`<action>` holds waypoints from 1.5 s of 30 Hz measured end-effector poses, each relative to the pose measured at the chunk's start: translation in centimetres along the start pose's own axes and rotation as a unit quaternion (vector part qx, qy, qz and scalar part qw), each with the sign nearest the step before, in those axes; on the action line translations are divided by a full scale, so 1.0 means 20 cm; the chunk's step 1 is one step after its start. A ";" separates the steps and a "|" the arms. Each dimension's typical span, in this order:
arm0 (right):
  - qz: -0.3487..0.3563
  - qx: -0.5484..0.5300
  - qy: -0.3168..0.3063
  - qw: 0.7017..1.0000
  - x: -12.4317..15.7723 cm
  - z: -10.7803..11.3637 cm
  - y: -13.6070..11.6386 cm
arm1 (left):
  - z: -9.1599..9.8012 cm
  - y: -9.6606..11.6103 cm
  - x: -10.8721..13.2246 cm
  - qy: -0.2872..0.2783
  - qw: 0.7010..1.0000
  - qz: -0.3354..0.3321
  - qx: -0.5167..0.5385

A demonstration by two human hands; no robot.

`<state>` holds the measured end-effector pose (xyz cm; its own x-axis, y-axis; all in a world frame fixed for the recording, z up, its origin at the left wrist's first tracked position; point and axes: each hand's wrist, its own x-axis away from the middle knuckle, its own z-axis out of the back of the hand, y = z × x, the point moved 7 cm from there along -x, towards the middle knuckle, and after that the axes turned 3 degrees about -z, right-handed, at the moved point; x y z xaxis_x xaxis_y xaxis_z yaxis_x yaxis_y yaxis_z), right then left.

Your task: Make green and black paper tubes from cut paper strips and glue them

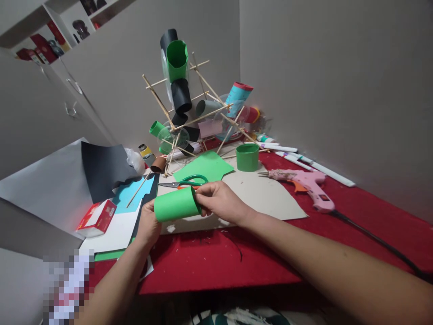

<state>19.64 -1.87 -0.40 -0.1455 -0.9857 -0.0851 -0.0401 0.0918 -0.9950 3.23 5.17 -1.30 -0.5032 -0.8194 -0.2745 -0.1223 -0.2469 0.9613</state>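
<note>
A green paper tube (176,204) lies sideways between my hands above the front of the table. My left hand (149,222) grips its left end, with most of the fingers hidden behind it. At the right end, the thumb and fingers of my right hand (216,201) pinch the rim. Just behind the tube are green-handled scissors (186,181). Farther back lies a green paper sheet (204,168). A second, shorter green paper tube (247,159) stands upright to the right of that sheet.
A pink glue gun (306,183) with a black cord rests on the red tablecloth (358,225) at right. Behind stands a stick frame (203,119) bearing several coloured paper tubes. White glue sticks (329,174) lie along the wall. On the left are a red-and-white box (98,217) and blue paper (135,192).
</note>
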 end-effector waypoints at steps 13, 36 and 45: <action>-0.025 -0.036 0.003 0.999 0.00 0.01 0.02 | -0.01 0.02 0.03 -0.012 1.000 -0.002 -0.018; -0.077 -0.048 0.032 0.995 0.00 0.01 0.10 | -0.03 -0.11 0.02 -0.028 0.992 0.110 0.055; -0.136 -0.104 0.074 0.982 -0.03 0.09 0.15 | 0.04 -0.04 0.01 0.051 0.993 0.063 0.082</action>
<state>21.30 -1.21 -3.34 -0.2430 -0.9477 0.2067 -0.2963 -0.1304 -0.9462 2.49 5.51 -2.04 -0.4349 -0.8888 -0.1443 -0.2055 -0.0581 0.9769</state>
